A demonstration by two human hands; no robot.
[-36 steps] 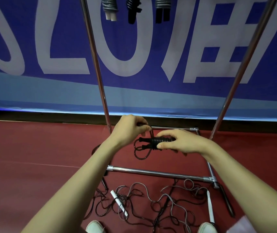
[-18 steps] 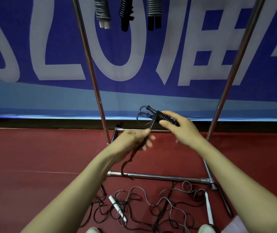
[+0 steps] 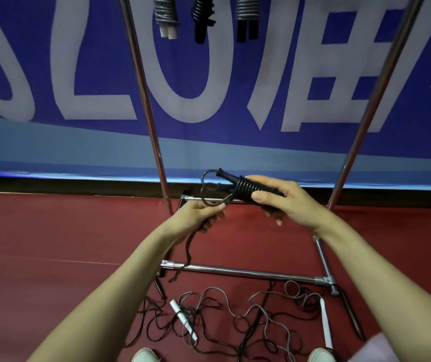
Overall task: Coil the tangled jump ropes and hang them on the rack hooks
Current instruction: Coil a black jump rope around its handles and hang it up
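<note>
A blue banner [image 3: 52, 74] with big white letters, cropped but with "LO" readable, backs the red floor [image 3: 52, 231]. The chrome rack [image 3: 154, 142] stands in front of it, with three coiled ropes [image 3: 166, 14] hanging at its top. Tangled ropes [image 3: 222, 309] with white handles [image 3: 183, 318] lie by my shoes. My right grip [image 3: 285, 199] clasps the black coiled rope [image 3: 243, 188], whose long axis slants up-left, handle ends toward the banner. My left grip [image 3: 198, 215] clenches its loose tail [image 3: 189, 249], which dangles across the rack's lower bar.
</note>
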